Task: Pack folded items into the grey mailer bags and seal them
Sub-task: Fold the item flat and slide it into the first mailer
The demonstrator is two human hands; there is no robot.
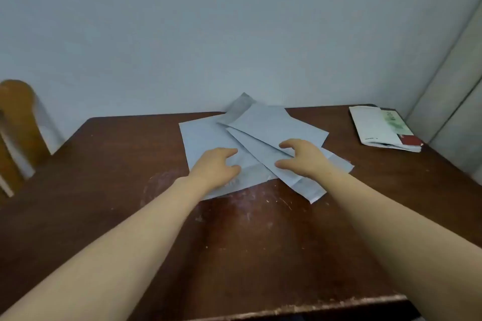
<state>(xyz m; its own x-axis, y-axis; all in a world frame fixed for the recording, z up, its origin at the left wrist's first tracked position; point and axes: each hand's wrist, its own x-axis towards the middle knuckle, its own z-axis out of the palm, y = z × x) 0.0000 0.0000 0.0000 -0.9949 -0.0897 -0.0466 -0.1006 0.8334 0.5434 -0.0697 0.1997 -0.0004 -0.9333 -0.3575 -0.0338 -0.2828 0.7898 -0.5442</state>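
Fingers (228, 151) of the left hand (215, 165) lie loosely bent, palm down, resting on the leftmost bag (200, 138) of a fan of grey mailer bags (271, 122); they curl round nothing. The right hand (303, 157) is arched over the overlapping middle bags, with its fingers (288, 144) hooked and its thumb (283, 164) spread well apart from them. The tips touch the grey film, and nothing is pinched between them. The bags lie flat and overlap one another at the far middle of the scuffed dark wooden table (234, 255). A corner of the rearmost bag (242, 104) rises against the pale wall (234, 34). A stack of printed papers (380, 128) with a red patch lies at the table's far right corner, well apart from the bags. A wooden chair back (15, 122) stands at the left, beyond the table's edge.
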